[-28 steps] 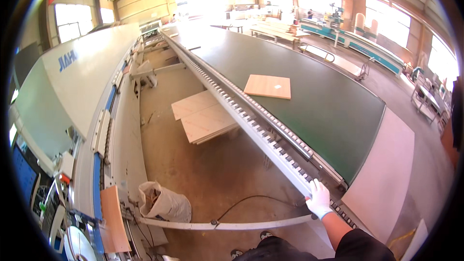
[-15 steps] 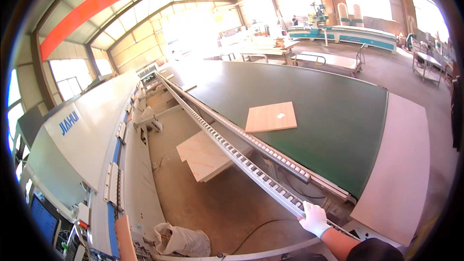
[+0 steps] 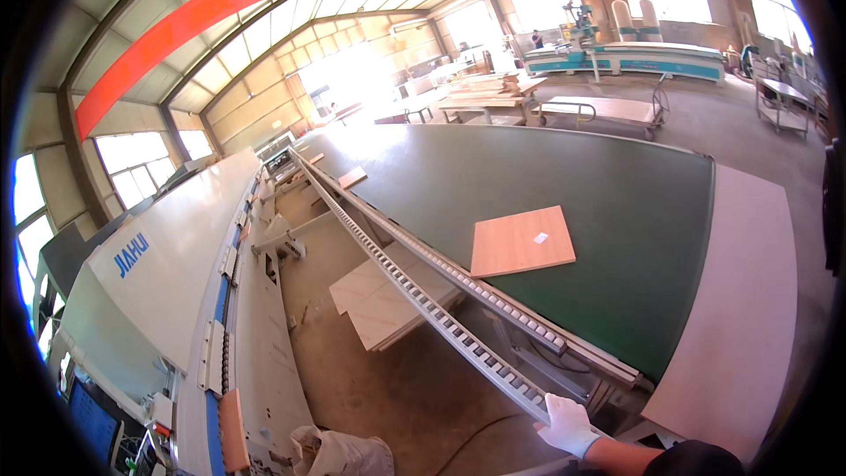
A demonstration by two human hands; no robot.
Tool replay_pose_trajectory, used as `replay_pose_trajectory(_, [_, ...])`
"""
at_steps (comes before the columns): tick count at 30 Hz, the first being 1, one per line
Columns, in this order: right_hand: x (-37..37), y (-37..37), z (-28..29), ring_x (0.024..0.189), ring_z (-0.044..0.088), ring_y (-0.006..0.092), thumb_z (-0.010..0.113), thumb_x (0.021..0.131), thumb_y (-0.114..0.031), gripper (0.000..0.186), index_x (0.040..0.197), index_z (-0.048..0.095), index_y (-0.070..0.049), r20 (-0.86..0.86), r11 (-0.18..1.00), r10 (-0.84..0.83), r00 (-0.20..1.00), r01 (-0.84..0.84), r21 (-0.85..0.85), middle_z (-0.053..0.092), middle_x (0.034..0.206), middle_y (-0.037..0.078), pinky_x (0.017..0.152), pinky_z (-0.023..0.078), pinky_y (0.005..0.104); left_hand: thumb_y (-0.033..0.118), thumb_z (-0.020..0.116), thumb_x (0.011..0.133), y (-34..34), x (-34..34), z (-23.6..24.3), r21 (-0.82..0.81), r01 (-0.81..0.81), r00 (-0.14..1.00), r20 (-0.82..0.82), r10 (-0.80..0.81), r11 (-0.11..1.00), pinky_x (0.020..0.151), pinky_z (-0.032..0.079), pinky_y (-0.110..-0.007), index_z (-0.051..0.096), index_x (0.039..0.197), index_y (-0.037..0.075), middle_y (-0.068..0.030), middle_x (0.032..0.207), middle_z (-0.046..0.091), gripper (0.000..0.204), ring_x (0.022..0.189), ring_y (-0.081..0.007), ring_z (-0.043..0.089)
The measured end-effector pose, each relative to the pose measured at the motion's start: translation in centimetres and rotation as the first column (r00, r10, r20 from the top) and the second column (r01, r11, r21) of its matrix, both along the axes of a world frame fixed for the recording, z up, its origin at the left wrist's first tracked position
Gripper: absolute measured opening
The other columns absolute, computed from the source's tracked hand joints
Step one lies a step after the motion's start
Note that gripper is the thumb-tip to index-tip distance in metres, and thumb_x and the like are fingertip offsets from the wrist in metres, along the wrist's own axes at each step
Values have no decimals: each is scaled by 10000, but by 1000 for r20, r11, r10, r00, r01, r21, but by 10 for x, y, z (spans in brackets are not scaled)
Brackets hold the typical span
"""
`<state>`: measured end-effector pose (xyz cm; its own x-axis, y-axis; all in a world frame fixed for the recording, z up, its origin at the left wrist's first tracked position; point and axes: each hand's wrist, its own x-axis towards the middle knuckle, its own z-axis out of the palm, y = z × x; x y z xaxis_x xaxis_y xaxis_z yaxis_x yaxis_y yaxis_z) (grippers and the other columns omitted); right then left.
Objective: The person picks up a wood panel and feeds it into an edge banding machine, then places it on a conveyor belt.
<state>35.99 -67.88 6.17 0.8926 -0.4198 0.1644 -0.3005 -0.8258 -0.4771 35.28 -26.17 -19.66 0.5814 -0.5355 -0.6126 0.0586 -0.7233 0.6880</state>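
Note:
My right hand [image 3: 566, 426], in a white glove, is closed over the near end of a long metal roller rail [image 3: 421, 300]. The rail runs diagonally from the far left to the lower right, its small rollers facing up. Beside it lies a wide green conveyor belt [image 3: 617, 308], edged by a second strip of rollers [image 3: 511, 300]. A wood-coloured panel [image 3: 523, 242] with a small white label lies flat on the belt near that edge. My left hand is out of view.
A long white machine [image 3: 176, 264] stands left, with a wood-coloured board [image 3: 233, 430] at its near end and a screen [image 3: 92, 419]. Stacked panels [image 3: 388, 304] lie low beneath the rail. A whitish sack [image 3: 344, 454] stands below. A pale board [image 3: 731, 317] borders the belt's right end.
The wood-coloured panel has shifted right and nearer along the belt, and a smaller board shows more fully at the far left. My view has tilted slightly. My right hand stays on the rail.

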Motion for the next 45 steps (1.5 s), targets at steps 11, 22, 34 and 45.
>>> replay_pose_trajectory(11, [31, -14, 6, 906, 583, 366, 665, 747, -272, 356, 972, 499, -50, 85, 981, 132, 988, -143, 131, 608, 958, 126, 718, 469, 480, 229, 518, 864, -18, -24, 24, -5, -88, 985, 145, 88, 996, 910, 443, -449, 597, 1047, 42, -226, 1047, 618, 273, 1002, -410, 559])
replay_pose_trajectory(22, [24, -75, -52, 954, 647, 230, 582, 791, -29, 385, 1174, 594, 1, 290, 688, -59, 955, -172, 705, 659, 1022, 158, 830, 502, 328, 193, 475, 878, -15, -44, 9, 74, -231, 965, -108, 238, 970, 925, 437, -417, 604, 1034, 60, -180, 1053, 617, 243, 1053, -346, 550])
replay_pose_trajectory(34, [-81, -345, -144, 732, 536, 78, 501, 862, -63, 288, 1133, 598, -44, 198, 484, -823, 532, 476, 734, 603, 920, 7, 603, 437, 208, 321, 520, 927, -15, -18, 34, 102, -322, 920, -202, 337, 941, 940, 433, -372, 607, 1119, -3, -226, 1130, 606, 386, 1041, -351, 562])
replay_pose_trajectory(45, [-157, -379, -133, 1232, 490, 285, 537, 873, -169, 522, 1329, 432, 62, -138, 446, -821, 554, 773, 450, 509, 1329, 200, 1046, 351, 350, 352, 512, 922, -43, -16, 47, 144, -317, 927, -162, 338, 938, 858, 461, -329, 635, 1075, 8, -155, 1037, 644, 396, 955, -249, 595])
